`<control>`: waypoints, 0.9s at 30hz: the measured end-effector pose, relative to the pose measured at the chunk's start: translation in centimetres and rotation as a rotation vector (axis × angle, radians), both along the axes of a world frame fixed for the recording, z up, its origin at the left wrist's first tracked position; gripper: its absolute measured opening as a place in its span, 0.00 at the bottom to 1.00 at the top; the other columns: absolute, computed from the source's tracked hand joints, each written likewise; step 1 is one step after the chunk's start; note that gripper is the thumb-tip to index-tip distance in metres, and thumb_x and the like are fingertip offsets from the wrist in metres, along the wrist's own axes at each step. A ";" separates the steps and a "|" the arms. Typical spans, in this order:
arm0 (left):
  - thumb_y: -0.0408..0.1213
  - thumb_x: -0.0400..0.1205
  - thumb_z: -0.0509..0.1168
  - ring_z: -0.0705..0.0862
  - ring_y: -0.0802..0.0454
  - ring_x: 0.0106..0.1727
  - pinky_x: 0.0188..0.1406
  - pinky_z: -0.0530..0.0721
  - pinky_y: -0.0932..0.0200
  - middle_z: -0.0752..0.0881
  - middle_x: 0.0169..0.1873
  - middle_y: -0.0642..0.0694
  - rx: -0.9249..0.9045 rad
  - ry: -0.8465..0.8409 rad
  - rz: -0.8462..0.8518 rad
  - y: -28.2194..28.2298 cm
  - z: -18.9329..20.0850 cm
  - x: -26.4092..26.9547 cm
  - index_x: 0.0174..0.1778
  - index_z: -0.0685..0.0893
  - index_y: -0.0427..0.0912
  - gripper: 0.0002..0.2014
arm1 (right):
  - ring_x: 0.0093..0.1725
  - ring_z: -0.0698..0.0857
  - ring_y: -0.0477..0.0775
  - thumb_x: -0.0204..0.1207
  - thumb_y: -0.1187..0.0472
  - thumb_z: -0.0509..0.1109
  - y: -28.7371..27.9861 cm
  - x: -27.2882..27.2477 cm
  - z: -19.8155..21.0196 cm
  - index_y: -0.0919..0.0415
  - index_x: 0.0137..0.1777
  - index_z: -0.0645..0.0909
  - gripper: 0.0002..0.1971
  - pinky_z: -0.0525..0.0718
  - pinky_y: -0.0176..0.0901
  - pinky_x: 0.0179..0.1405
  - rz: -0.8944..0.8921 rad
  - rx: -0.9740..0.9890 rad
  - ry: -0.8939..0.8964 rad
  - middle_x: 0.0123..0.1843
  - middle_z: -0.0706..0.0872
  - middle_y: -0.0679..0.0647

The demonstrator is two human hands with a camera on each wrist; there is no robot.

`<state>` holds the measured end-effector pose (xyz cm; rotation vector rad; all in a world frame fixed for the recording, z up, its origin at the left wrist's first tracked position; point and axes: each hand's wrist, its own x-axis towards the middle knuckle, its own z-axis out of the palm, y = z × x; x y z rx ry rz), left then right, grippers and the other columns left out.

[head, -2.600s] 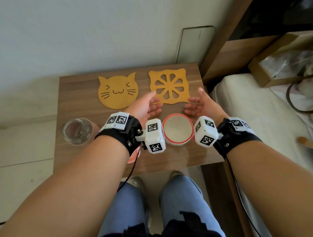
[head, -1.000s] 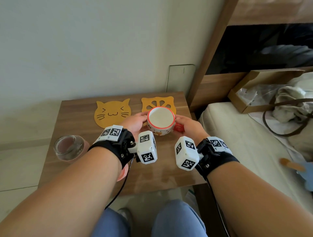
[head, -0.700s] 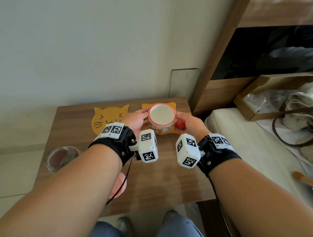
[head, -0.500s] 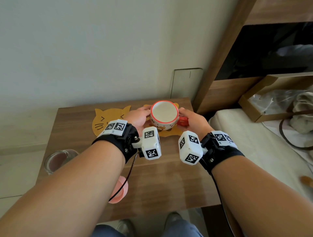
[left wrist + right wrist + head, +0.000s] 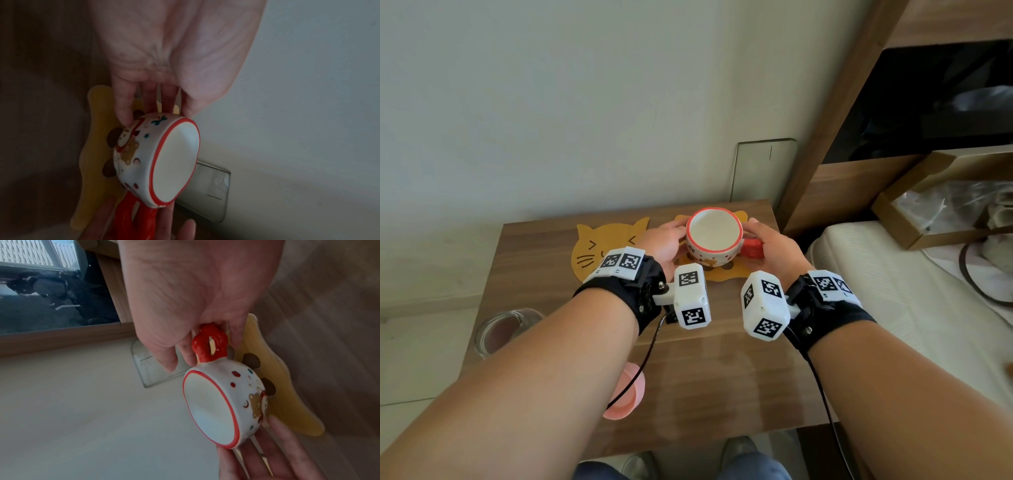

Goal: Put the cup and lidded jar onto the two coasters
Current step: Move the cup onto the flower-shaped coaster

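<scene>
White cup (image 5: 714,240) held over cut-out coaster (image 5: 717,270), frame centre: left hand (image 5: 666,241) cradling its side, right hand (image 5: 774,248) pinching red handle. Setting-down step; next, lower flat, release, fetch jar (image 5: 500,330) lower left.

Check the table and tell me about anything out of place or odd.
One thing stands out: the glass jar near the table's left edge has no lid on it. A pink lid-like disc lies apart from it, partly hidden under the left forearm. The cup sits upright over the cut-out coaster; nothing spilled.
</scene>
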<state>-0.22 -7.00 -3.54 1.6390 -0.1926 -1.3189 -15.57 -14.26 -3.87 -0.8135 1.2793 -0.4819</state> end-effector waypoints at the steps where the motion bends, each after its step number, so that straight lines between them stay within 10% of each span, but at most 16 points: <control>1: 0.34 0.88 0.53 0.76 0.41 0.73 0.69 0.78 0.36 0.78 0.73 0.41 0.002 -0.005 0.001 0.1 0.0 0.0 0.77 0.74 0.46 0.20 | 0.49 0.86 0.52 0.81 0.49 0.66 0.0 -0.1 0.0 0.58 0.65 0.82 0.18 0.84 0.46 0.51 0.007 -0.017 0.030 0.52 0.88 0.56; 9: 0.42 0.86 0.59 0.76 0.47 0.74 0.59 0.82 0.43 0.77 0.75 0.48 0.076 -0.032 0.074 3.3 1.5 0.2 0.77 0.73 0.47 0.22 | 0.59 0.85 0.57 0.79 0.48 0.67 2.1 -1.5 0.8 0.53 0.69 0.76 0.20 0.83 0.58 0.64 -0.095 -0.060 0.058 0.59 0.87 0.56; 17: 0.44 0.83 0.62 0.79 0.52 0.68 0.63 0.77 0.45 0.83 0.67 0.50 0.128 -0.134 0.095 9.4 3.5 0.6 0.69 0.78 0.45 0.18 | 0.52 0.80 0.55 0.75 0.44 0.69 7.6 -3.5 1.1 0.50 0.67 0.72 0.23 0.80 0.40 0.35 -0.047 -0.001 0.115 0.55 0.81 0.51; 22: 0.47 0.84 0.61 0.77 0.44 0.72 0.69 0.72 0.43 0.81 0.71 0.47 0.178 -0.296 0.021 14.2 3.4 0.8 0.70 0.79 0.45 0.20 | 0.69 0.80 0.64 0.80 0.46 0.65 12.3 -3.0 1.5 0.57 0.78 0.69 0.28 0.77 0.58 0.69 0.068 0.060 0.097 0.72 0.79 0.62; 27: 0.47 0.83 0.61 0.77 0.43 0.72 0.67 0.72 0.47 0.80 0.72 0.45 0.232 -0.285 0.022 18.6 2.2 1.0 0.71 0.80 0.44 0.21 | 0.62 0.81 0.59 0.84 0.50 0.63 16.7 -1.7 1.4 0.63 0.69 0.77 0.20 0.79 0.50 0.45 0.221 0.168 0.038 0.59 0.83 0.58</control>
